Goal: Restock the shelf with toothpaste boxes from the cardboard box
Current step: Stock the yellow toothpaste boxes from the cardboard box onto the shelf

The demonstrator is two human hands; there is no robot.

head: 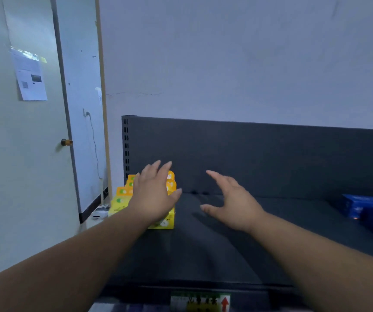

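The yellow toothpaste boxes [122, 200] stood at the shelf's [226, 255] left end. The left hand [154, 195] lay over them, fingers [166, 168] spread, gripping nothing; the right hand [234, 204] hovered open, empty. A careless nudge might topple them off that edge.

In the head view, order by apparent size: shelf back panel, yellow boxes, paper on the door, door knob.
1. shelf back panel
2. yellow boxes and paper on the door: look alike; the left hand hides some boxes
3. door knob
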